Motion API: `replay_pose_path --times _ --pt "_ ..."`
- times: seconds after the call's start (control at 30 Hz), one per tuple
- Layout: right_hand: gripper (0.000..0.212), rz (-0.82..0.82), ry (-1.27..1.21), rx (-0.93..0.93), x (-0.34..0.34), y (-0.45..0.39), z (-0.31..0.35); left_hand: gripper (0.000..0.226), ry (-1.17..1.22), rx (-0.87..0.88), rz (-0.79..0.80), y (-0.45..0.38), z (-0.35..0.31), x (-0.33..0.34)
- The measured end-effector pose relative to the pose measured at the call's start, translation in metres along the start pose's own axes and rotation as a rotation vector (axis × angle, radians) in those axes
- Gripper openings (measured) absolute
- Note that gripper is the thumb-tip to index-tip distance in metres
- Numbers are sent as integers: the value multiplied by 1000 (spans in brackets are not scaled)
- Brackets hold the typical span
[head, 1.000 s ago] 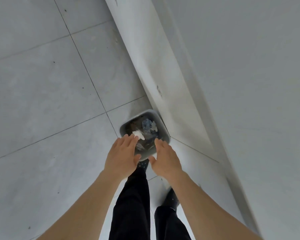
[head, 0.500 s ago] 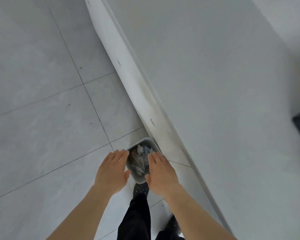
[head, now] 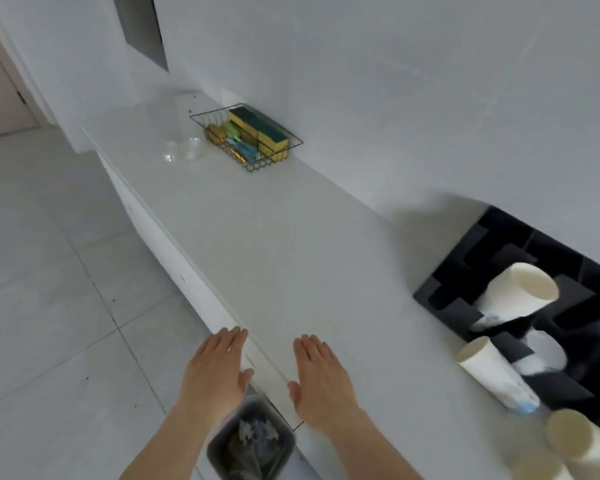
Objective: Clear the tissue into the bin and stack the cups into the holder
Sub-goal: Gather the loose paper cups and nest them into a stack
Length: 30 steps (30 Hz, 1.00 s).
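Both hands were spread flat and empty – the left hand [head: 215, 372] above the floor, the right hand [head: 321, 379] over the near edge of the worktop [head: 291, 244]. The bin [head: 250, 445] stood below them, crumpled tissue inside. Paper cups [head: 516, 292] lay tipped on and beside the black holder [head: 499, 244] at right – a hurried reach might roll one off.

Crumpled tissue [head: 253, 433] fills the grey bin [head: 219, 459]; cream cups [head: 515, 294] lean in the black holder [head: 465, 271].
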State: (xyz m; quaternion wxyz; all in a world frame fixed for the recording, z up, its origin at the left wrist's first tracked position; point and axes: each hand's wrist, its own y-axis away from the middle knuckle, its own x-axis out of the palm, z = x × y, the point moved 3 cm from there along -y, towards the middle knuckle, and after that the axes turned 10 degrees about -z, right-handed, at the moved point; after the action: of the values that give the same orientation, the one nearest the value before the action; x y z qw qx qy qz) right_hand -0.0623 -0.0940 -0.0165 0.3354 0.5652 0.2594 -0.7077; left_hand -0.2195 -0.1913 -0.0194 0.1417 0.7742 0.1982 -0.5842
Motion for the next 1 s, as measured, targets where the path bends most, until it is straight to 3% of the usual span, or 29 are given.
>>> replay_pose_path --times 0.27,0.63,0.73,1.0 --pt "72 -165 41 343 -73 75 -128 73 18 302 -4 -43 -143 2" --pt "68 -345 6 689 -119 222 -261 76 48 608 6 -28 -350 39" --pt "68 -339 -14 720 -119 250 -284 76 34 669 2 -17 -388 49" --pt "96 -250 -83 750 -93 288 -316 78 -36 757 29 0 -430 81"
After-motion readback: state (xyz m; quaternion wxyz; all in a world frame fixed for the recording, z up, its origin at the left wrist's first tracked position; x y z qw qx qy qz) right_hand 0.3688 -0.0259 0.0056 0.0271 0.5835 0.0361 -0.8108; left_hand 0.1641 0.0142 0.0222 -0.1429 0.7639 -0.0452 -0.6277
